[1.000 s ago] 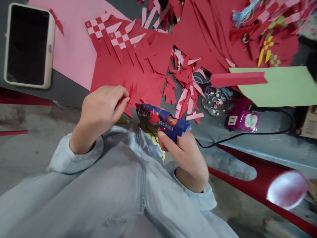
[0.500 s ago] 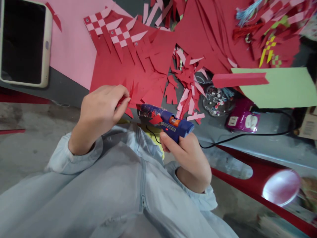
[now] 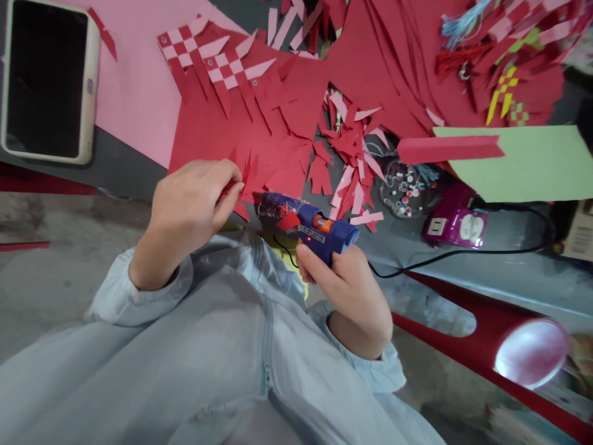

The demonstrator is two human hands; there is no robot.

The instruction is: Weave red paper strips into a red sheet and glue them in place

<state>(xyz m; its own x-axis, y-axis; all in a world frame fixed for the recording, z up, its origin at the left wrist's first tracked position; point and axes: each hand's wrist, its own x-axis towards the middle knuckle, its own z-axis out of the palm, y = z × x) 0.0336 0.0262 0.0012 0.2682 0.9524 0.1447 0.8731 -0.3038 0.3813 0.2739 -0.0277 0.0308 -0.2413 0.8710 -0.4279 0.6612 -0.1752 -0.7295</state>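
My right hand [image 3: 336,272] is wrapped round the handle of a blue hot glue gun [image 3: 317,228], whose small red light is lit. Its dark nozzle points left, a short gap away from my left hand [image 3: 194,191]. A red paper piece [image 3: 248,173] sticks out past my left fingertips, pinched between thumb and fingers; most of it is hidden behind the hand. Beyond, on red paper [image 3: 194,136], lie woven red-and-pink checked paper fish [image 3: 227,71] with small eyes.
A phone [image 3: 46,80] lies on pink paper [image 3: 130,80] at left. Paper scraps [image 3: 347,148], a dish of beads [image 3: 407,188], and a purple power socket [image 3: 456,222] sit right of centre. A black cord [image 3: 445,253] runs rightward from the glue gun. Green paper [image 3: 532,164] lies farther right.
The glue gun and my right hand have shifted slightly left, bringing the nozzle nearer my left hand. My left hand stays nearly still.
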